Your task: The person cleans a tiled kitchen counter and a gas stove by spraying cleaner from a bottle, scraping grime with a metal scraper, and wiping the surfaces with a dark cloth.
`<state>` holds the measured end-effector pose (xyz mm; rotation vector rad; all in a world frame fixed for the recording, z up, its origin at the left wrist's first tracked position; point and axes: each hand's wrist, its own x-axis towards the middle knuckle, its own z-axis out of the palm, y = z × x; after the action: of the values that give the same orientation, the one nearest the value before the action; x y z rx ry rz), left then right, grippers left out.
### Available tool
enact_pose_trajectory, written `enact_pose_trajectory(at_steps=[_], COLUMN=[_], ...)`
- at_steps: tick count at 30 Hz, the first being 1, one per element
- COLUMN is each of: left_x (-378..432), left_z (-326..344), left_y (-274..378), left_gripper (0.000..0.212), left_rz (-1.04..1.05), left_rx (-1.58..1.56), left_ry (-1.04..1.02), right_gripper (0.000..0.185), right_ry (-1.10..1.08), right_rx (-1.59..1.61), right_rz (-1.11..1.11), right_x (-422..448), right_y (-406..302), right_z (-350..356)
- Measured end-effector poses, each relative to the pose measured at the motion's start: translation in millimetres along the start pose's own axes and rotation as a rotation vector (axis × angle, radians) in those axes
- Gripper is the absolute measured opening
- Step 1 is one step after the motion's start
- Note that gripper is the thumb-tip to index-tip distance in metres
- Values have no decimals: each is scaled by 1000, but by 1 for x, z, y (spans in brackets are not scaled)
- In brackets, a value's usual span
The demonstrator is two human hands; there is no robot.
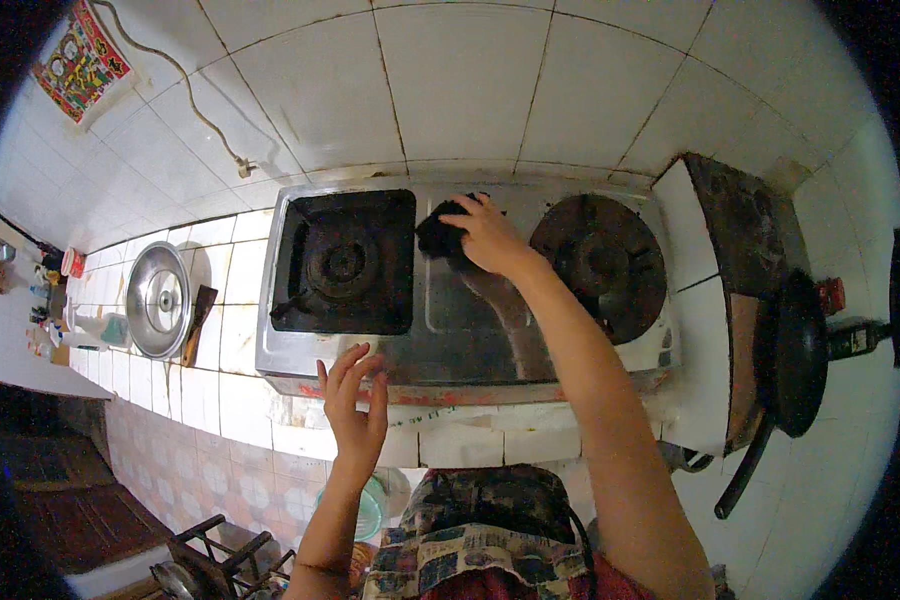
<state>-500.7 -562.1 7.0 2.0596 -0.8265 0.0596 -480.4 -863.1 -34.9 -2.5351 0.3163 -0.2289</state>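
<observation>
My right hand (487, 234) presses a dark cloth (442, 234) onto the steel top of a two-burner gas stove (472, 352), between the burners. Under the palm part of the cloth is hidden. In front of the stove's near edge, my left hand (356, 401) hangs with fingers apart and nothing in it. To the left is a burner (343, 262) inside a square black tray. A round dark burner (600, 262) lies right of my right forearm.
A steel bowl or lid (159, 300) and a wood-handled cleaver (199, 326) rest on the white tiled counter (247, 255) at left. At right, a black frying pan (799, 352) stands tilted by a tiled ledge. A power cord (195, 97) hangs down the wall. Below is a green basin (367, 510).
</observation>
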Motion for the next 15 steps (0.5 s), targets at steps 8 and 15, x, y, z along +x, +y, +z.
enact_pose_trajectory(at_steps=[8, 15], left_x=[-20, -39], left_z=[-17, -38], left_y=[-15, -25], left_gripper=[20, 18], left_rz=[47, 63], left_rx=[-45, 7], left_ry=[-50, -50], right_gripper=[60, 47], right_ry=[-11, 135], right_rx=[-77, 190], right_rz=[-95, -64], right_x=[-111, -211], right_y=[-52, -37], right_z=[31, 11])
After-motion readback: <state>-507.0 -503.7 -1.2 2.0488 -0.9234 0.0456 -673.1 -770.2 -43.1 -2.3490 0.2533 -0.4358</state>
